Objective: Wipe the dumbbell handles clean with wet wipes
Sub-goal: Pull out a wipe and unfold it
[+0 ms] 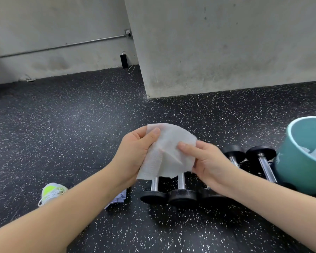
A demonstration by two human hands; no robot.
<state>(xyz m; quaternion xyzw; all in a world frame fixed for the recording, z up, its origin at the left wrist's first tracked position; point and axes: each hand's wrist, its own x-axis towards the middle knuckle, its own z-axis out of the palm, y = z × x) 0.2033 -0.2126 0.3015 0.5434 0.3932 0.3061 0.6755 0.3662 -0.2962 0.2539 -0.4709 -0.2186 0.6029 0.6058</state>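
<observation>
A white wet wipe (169, 152) is spread out in the air between both hands, above the dumbbells. My left hand (135, 154) pinches its left edge with thumb on top. Its right side is pinched by my right hand (206, 161). Several small dumbbells with black ends and chrome handles lie side by side on the floor; one handle (154, 183) and another (181, 180) show under the wipe, a further dumbbell (263, 161) lies to the right. The far ends of the nearest ones are hidden behind the wipe and hands.
A teal bin (299, 161) holding crumpled white wipes stands at the right edge, close to the dumbbells. A crumpled wipe packet (118, 199) lies under my left forearm. A shoe (52, 193) is at lower left. A concrete pillar (226, 52) rises behind on the speckled rubber floor.
</observation>
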